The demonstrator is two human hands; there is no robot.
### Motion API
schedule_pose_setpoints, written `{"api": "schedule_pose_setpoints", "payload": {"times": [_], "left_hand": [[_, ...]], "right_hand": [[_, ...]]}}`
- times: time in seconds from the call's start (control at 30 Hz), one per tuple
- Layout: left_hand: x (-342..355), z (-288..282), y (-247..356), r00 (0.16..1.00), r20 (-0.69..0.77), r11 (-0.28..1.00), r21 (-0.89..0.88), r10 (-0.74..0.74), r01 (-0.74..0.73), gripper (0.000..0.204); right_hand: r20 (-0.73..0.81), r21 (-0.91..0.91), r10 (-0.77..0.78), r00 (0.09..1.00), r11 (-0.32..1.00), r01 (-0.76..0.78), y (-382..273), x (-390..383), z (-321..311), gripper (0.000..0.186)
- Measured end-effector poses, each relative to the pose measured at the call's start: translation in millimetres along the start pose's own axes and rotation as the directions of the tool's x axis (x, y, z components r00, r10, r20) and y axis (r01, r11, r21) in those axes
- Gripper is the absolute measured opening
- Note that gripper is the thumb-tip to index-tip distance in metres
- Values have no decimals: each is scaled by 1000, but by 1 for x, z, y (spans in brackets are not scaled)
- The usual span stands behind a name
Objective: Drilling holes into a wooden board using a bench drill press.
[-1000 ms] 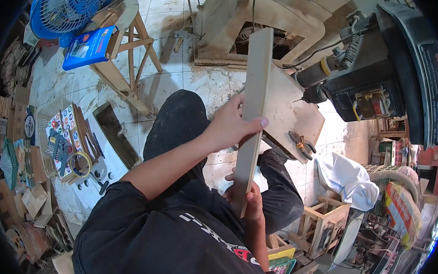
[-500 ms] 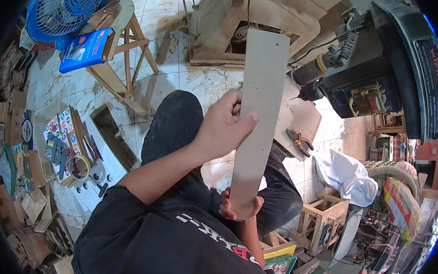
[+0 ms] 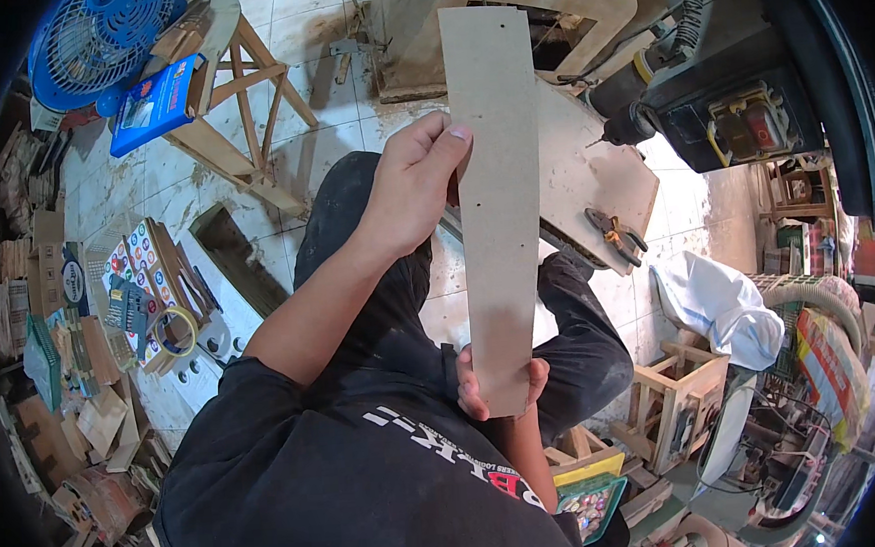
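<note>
A long, flat, pale board [image 3: 499,210] stands out in front of me, dotted with a few small dark holes. At its far right corner a second edge shows, as if another sheet lies behind it. My left hand [image 3: 414,180] grips the board's left edge, thumb on the face and fingers behind. Around the near end is my right hand [image 3: 499,382], its thumb and fingertips showing at both sides and the palm hidden beneath. Right of the board, a drill press chuck [image 3: 631,124] carries a thin bit above a wooden work surface [image 3: 592,179].
Pliers [image 3: 616,237] lie on the work surface's near edge. A wooden stool [image 3: 236,85] with a blue box [image 3: 155,105] and a blue fan [image 3: 103,43] stands far left. Tape [image 3: 174,332] sits among things at left. A white sack [image 3: 717,308] and a wooden frame [image 3: 674,402] are at right.
The board has swung from a rightward slant to nearly upright in view, its far end shifting left. Both hands keep their hold. The surroundings have shifted slightly in view.
</note>
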State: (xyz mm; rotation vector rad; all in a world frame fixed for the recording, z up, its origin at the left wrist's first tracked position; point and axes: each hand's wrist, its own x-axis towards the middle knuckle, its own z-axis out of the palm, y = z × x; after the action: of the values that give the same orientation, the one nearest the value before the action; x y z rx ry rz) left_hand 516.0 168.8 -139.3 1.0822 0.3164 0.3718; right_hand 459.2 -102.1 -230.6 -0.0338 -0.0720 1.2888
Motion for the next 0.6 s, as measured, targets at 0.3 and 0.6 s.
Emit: {"api": "schedule_pose_setpoints", "payload": {"times": [0.3, 0.6], "left_hand": [[-2, 2, 2, 999, 31, 998, -58, -8, 10, 32], [-4, 2, 4, 998, 66, 999, -36, 0, 3, 34]], "right_hand": [[22, -86, 2, 1000, 996, -1, -6, -1, -10, 93], [-79, -13, -31, 996, 999, 30, -4, -2, -6, 97]]}}
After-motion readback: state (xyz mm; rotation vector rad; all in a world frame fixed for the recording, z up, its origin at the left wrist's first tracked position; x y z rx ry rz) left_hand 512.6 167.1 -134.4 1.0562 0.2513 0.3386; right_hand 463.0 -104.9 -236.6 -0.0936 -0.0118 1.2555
